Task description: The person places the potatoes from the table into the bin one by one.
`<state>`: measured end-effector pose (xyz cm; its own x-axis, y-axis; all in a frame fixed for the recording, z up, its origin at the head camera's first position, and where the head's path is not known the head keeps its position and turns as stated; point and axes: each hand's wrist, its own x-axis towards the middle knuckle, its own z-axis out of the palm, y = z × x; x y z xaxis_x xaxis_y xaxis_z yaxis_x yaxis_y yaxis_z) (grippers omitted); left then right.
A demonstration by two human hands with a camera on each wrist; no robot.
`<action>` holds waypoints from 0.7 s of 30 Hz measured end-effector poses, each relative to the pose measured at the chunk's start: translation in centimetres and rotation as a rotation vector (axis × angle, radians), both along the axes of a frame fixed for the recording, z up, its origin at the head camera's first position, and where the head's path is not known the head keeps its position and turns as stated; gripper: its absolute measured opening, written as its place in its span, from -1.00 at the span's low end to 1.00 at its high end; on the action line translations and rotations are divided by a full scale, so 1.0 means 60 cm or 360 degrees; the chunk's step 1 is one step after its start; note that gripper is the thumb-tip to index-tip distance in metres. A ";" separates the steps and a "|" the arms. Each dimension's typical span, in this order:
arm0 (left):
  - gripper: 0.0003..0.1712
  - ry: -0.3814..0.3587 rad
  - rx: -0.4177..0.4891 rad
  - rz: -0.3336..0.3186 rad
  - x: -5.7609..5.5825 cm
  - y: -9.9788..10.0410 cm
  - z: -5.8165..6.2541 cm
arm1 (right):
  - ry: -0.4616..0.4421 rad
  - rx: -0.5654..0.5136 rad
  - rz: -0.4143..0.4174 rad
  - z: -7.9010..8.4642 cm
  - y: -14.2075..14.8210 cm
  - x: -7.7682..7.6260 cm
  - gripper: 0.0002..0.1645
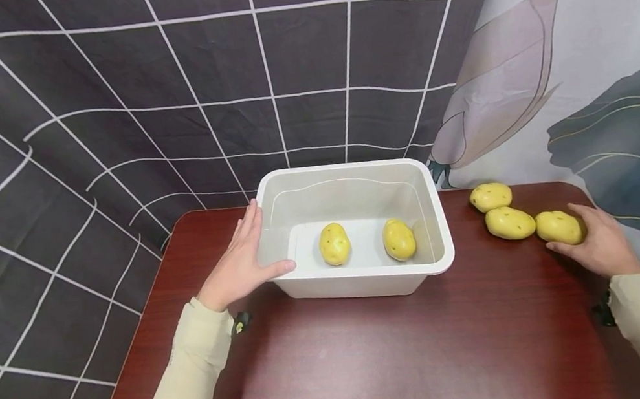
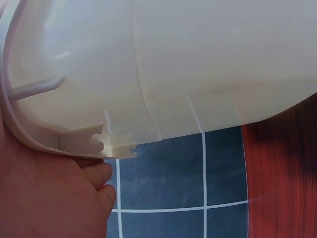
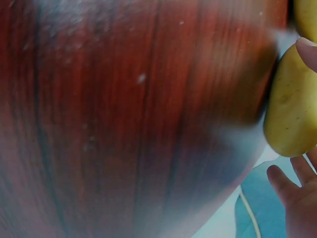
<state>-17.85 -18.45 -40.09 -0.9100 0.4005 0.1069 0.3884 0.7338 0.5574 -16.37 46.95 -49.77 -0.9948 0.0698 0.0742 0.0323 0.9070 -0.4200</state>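
Note:
A white plastic bin (image 1: 358,284) stands on the table with two yellow potatoes, one left of centre (image 1: 334,244) and one at the right (image 1: 398,239). My left hand (image 1: 238,260) rests on the bin's left end, fingers straight along the outside and thumb over the near rim. The left wrist view shows this hand (image 2: 54,193) against the rim from below. At the table's right side, my right hand (image 1: 601,241) holds a potato (image 1: 557,228) between thumb and fingers, the potato still low beside the others. The right wrist view shows the thumb (image 3: 308,52) overlapping this potato (image 3: 290,109).
Two more potatoes, one at the back (image 1: 491,196) and one nearer (image 1: 510,223), lie just left of the held one. The dark red table (image 1: 407,359) backs onto a dark gridded curtain (image 1: 304,51). A pale patterned curtain (image 1: 591,54) hangs at the right edge.

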 end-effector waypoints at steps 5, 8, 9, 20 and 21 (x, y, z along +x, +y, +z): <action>0.39 -0.0005 0.0007 0.0002 0.000 0.000 0.001 | 0.0008 0.0008 0.0038 -0.009 0.009 0.000 0.20; 0.39 -0.0009 0.0013 0.0003 0.001 0.000 0.000 | 0.0018 -0.0009 0.0050 -0.017 0.014 0.001 0.19; 0.39 -0.0011 0.0014 0.0006 0.001 0.000 0.000 | 0.0017 -0.0015 0.0046 -0.020 0.016 0.001 0.19; 0.38 -0.0020 0.0020 0.0006 0.002 0.001 0.000 | -0.0026 -0.0032 -0.0019 -0.024 0.025 0.007 0.19; 0.38 -0.0022 0.0018 0.0008 0.002 0.001 0.000 | -0.0025 -0.0035 -0.0019 -0.024 0.024 0.007 0.18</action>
<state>-17.72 -18.39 -40.06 -0.9135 0.3947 0.0989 0.3769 0.7293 0.5711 -15.94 48.41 -51.18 -0.9949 0.0832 0.0569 0.0499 0.8970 -0.4392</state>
